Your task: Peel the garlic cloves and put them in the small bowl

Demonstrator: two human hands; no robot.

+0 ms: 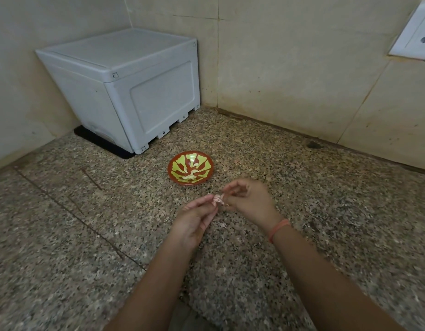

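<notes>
Between the left hand (197,218) and right hand (247,199), just short of the small bowl (170,168) beyond them, both pinch a garlic clove (217,199), seemingly half-skinned, so the right should strip the papery skin away while the left holds firm.

Single head-worn wide-angle camera, tilted forward and down at close range over a speckled counter (314,199). Forearms enter from 7 and 5 o'clock, left hand (197,219) and right hand (250,199) meeting on a garlic clove (217,199) just below centre. Small bowl (170,172) lies at 12 o'clock, grey box (146,91) at 10, wall (302,68) beyond.
</notes>
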